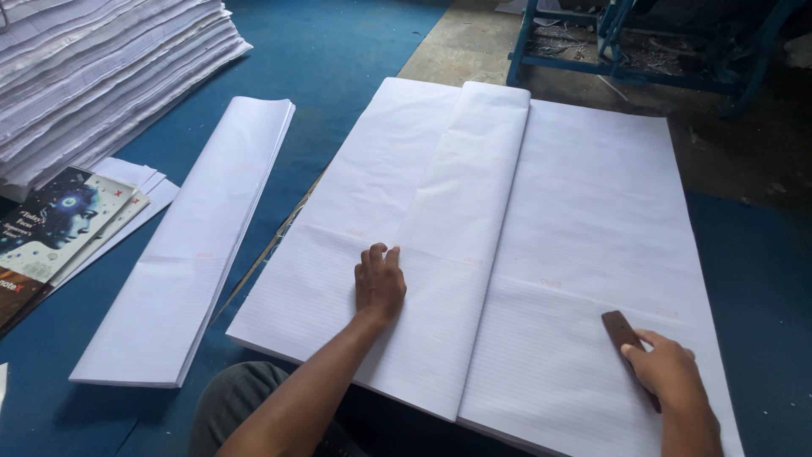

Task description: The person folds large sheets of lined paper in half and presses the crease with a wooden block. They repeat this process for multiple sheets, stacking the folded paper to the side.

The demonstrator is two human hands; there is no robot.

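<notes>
A large stack of white ruled paper sheets [584, 220] lies in front of me on the blue floor mat. A folded section of sheets [461, 195] lies over its middle, running away from me. My left hand [379, 279] rests flat on the near end of that folded section, fingers together. My right hand [672, 372] is at the near right of the stack and grips a small dark brown wooden stick [622, 328] that lies flat against the paper.
A narrow folded bundle of white sheets [190, 254] lies on the blue mat [338, 51] to the left. A tall pile of paper [93, 76] and printed book covers [51, 228] sit at far left. A blue metal frame [643, 51] stands beyond on bare concrete.
</notes>
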